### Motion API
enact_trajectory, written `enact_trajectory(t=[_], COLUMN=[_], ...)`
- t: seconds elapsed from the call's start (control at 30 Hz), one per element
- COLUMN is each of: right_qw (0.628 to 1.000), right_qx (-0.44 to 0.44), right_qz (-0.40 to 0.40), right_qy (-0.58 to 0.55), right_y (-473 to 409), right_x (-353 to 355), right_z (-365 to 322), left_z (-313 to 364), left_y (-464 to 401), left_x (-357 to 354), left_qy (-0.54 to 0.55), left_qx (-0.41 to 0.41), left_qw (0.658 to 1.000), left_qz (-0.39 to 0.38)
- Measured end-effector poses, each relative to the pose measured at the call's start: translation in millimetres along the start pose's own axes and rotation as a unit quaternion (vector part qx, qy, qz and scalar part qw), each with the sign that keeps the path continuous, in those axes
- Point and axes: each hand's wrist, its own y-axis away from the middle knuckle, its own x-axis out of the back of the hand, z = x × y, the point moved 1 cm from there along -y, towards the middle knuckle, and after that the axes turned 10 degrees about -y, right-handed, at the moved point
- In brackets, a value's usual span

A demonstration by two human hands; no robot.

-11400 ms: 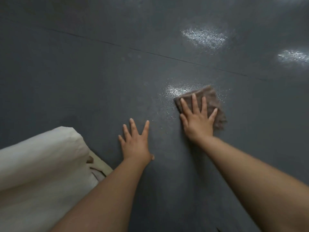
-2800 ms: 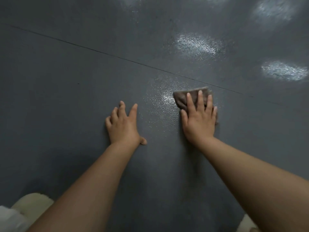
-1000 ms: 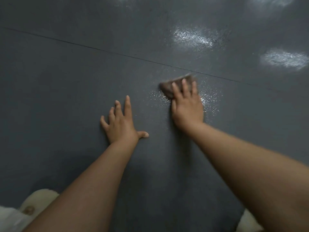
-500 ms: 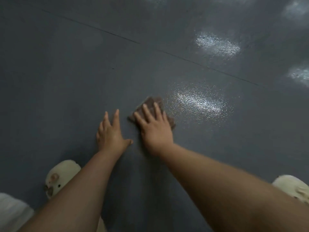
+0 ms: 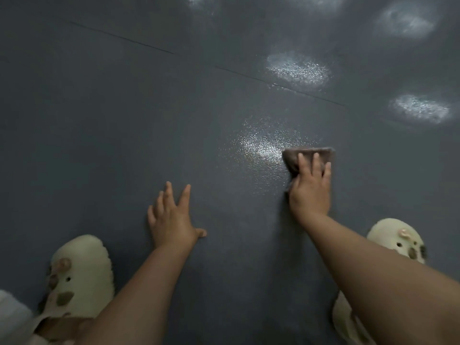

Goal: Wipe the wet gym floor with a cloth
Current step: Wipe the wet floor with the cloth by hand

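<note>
A small brown cloth (image 5: 291,156) lies flat on the dark grey gym floor (image 5: 124,120). My right hand (image 5: 310,190) presses down on the cloth with straight fingers, covering most of it. A glistening wet patch (image 5: 261,145) lies just left of the cloth. My left hand (image 5: 171,217) rests flat on the floor with fingers spread, well to the left of the cloth.
Two pale cream clogs are on the floor, one at lower left (image 5: 79,275) and one at lower right (image 5: 395,241). A thin seam (image 5: 174,54) crosses the floor diagonally. Bright reflections (image 5: 298,69) shine on the floor at upper right.
My right hand has slid the cloth to the right, from beside my left hand to the far side of the wet patch. Both clogs now show more fully.
</note>
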Motion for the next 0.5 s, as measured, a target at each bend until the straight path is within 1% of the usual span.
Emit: enact_trajectory(t=[0.07,0.1,0.13,0.17,0.23,0.27,0.33,0.4,0.43,0.47,0.5], right_qw=[0.999,0.999,0.999,0.998,0.983,0.970,0.941,0.909,0.902,0.910,0.932], right_qx=[-0.030,-0.030,-0.008,0.038,0.165,0.215,0.284,0.360,0.378,0.368,0.327], right_qz=[0.007,0.001,-0.016,-0.037,-0.084,-0.114,-0.176,-0.197,-0.194,-0.175,-0.147], right_qy=[-0.033,-0.038,-0.039,-0.036,-0.015,0.008,0.053,0.075,0.079,0.071,0.053], right_y=[2,8,19,34,73,91,104,89,77,63,47], right_x=[-10,-17,-25,-33,-49,-54,-55,-46,-39,-32,-22], right_z=[-9,-15,-23,-31,-44,-48,-47,-36,-27,-17,-7], left_z=[1,2,2,3,4,5,8,10,11,11,12], left_y=[-2,-3,-4,-4,-4,-4,-4,-4,-4,-4,-4], left_x=[0,1,2,2,2,2,3,5,5,6,6], left_qy=[0.007,0.013,0.016,0.018,0.017,0.015,0.010,0.010,0.010,0.011,0.015], left_qx=[0.004,0.006,0.008,0.010,0.015,0.018,0.023,0.029,0.031,0.032,0.034], left_qw=[1.000,1.000,1.000,1.000,1.000,1.000,1.000,0.999,0.999,0.999,0.999], left_qz=[0.007,0.007,0.007,0.007,0.011,0.012,0.014,0.013,0.012,0.010,0.007])
